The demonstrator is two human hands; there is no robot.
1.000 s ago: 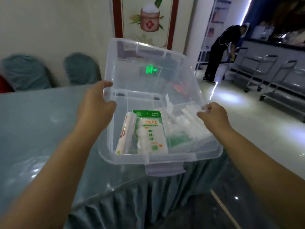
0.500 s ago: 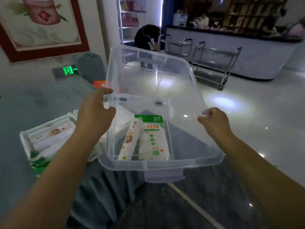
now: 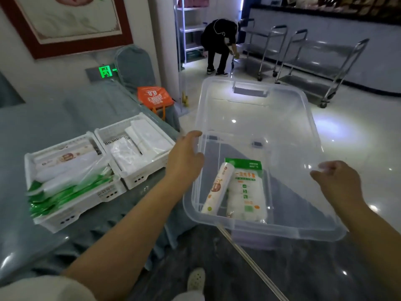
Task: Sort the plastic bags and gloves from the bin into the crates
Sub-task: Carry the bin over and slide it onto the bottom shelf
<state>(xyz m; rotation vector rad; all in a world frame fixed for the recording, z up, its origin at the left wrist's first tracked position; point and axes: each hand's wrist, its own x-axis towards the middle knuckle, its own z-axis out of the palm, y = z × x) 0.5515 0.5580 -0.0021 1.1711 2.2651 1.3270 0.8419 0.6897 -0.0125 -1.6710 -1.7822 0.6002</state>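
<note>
Clear bin, left hand, right hand gripping rims

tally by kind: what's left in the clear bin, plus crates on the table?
Rolls in the bin: 1, roll
Glove packs in the bin: 1, glove pack
White crates on the table: 2, left crate and right crate
Total: 4

Both crates hold overlapping packs, too jumbled to count.
</note>
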